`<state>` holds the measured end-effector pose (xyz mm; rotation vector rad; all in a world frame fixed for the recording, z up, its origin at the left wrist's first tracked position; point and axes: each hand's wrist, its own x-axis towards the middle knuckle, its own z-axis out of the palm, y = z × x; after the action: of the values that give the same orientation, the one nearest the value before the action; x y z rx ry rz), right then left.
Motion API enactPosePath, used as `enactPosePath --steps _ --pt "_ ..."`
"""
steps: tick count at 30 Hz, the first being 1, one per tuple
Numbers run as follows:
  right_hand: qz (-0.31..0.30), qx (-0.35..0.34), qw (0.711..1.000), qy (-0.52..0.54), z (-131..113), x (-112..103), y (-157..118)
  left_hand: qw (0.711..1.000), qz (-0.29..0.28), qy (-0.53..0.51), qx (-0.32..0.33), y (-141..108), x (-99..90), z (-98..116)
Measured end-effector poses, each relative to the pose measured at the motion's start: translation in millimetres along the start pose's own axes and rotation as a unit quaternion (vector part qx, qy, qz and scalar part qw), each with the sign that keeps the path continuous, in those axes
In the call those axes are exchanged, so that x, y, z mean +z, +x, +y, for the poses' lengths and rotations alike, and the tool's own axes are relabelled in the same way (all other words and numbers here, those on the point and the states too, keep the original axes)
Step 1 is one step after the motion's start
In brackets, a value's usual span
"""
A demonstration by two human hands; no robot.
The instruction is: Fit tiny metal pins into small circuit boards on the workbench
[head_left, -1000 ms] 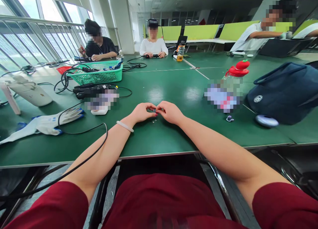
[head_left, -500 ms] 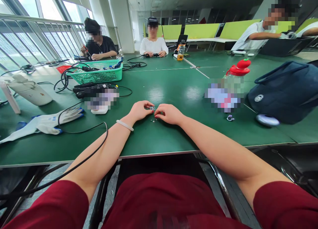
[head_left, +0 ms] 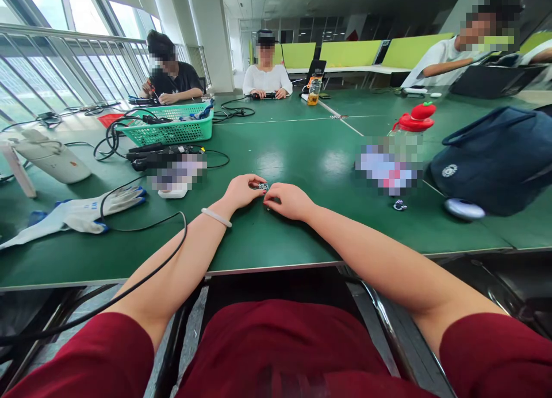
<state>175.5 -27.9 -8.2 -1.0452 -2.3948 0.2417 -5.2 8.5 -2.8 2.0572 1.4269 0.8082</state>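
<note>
Over the green table [head_left: 276, 245], my left hand [head_left: 244, 191] pinches a small black-and-white patterned square piece [head_left: 263, 186] between thumb and fingers. Close beside it, on the right, is my right hand [head_left: 290, 201], its thumb and fingertips drawn together near the table top. Whatever those right fingertips hold, if anything, is too small and hidden to make out. A tiny shiny bit [head_left: 268, 209] shows just under the right fingers. The two hands' fingertips nearly meet.
To the left lie white work gloves [head_left: 86, 209], a black cable [head_left: 184, 237] crossing my left forearm, a blurred phone [head_left: 176, 173] and a green basket [head_left: 170, 134]. On the right are another blurred phone [head_left: 386, 168], a red-lidded bottle [head_left: 413, 122] and a navy bag [head_left: 495, 159]. Several people sit around.
My right hand has shifted slightly left and down, now covering most of the tiny bits on the table. The left hand with the patterned piece stays nearly still.
</note>
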Motion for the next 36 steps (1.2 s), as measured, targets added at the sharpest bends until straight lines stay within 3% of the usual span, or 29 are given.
enactPosePath --steps 4,8,17,24,27,31,36 --pt "0.093 0.110 0.985 0.093 12 -4 3 1.000 0.013 -0.021 0.013 -1 1.3 2" --pt "0.122 0.179 0.958 0.186 21 -5 5 0.996 0.004 -0.082 0.033 -1 5.4 4" --pt "0.146 0.169 0.938 0.266 22 -3 6 0.953 -0.029 -0.301 -0.029 -5 9.3 12" --pt "0.165 0.143 0.926 0.309 22 -3 6 0.900 -0.055 -0.432 -0.019 -6 9.0 12" --pt "0.182 0.127 0.937 0.268 20 -5 4 0.886 -0.060 -0.459 -0.033 -7 8.1 14" --pt "0.210 0.066 0.971 0.094 15 -11 -2 0.873 -0.069 -0.479 -0.057 -8 6.3 16" --pt "0.151 0.053 0.982 -0.097 7 -13 -5 0.872 -0.074 -0.479 -0.067 -6 4.2 14"
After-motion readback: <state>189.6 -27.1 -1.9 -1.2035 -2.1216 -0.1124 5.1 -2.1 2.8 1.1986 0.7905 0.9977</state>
